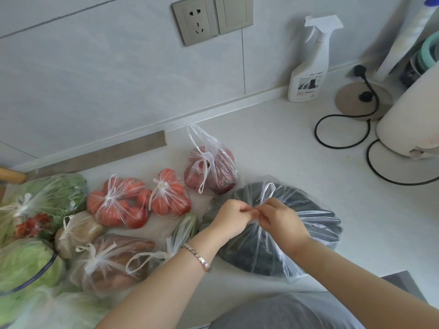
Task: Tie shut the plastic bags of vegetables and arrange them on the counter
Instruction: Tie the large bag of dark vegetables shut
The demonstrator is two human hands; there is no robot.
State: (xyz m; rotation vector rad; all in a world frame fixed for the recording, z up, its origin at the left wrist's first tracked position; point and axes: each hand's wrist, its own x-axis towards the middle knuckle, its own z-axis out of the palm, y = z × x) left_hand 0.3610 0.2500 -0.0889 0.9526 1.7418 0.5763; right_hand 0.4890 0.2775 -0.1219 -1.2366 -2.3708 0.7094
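A clear plastic bag of dark eggplants (306,224) lies on the white counter (285,143) at centre right. My left hand (231,218) and my right hand (278,216) meet over its gathered neck, each pinching a bag handle. One handle loop stands up behind my fingers. To the left lie knotted bags: two of tomatoes (118,205) (169,193), one of red onions (210,169), one of carrots (114,260), one of potatoes (76,231) and a slim green one (184,230).
Bags of leafy greens (45,200) and cabbage (26,264) crowd the left edge. A spray bottle (311,65) stands by the wall. A kettle base (363,100) with black cord and a white appliance (413,115) sit at right. A wall socket (196,21) is above.
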